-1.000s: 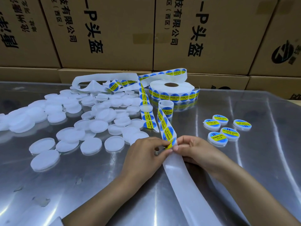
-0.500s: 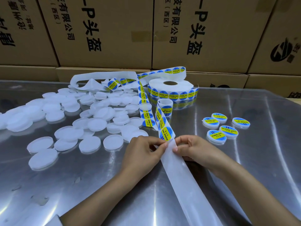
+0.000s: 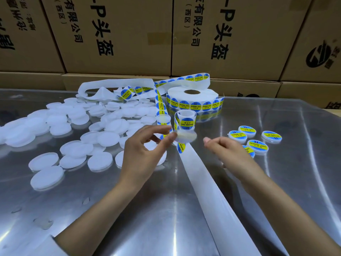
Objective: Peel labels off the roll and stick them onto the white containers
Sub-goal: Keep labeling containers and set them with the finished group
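A reflective metal table [image 3: 276,209] fills the frame, with printed cardboard boxes [image 3: 118,34] stacked behind it. Plain white containers [image 3: 99,161] crowd the left, labelled containers [image 3: 257,145] sit at right, and the label roll [image 3: 191,100] lies top centre, its backing strip [image 3: 206,182] trailing toward the bottom. At centre, the left hand [image 3: 142,156] pinches a blurred round label [image 3: 185,136]; the right hand [image 3: 227,152] curls loosely, holding nothing.

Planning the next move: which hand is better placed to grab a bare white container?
Left. The left hand hovers right over the bare white containers; the right hand is beside the labelled containers.
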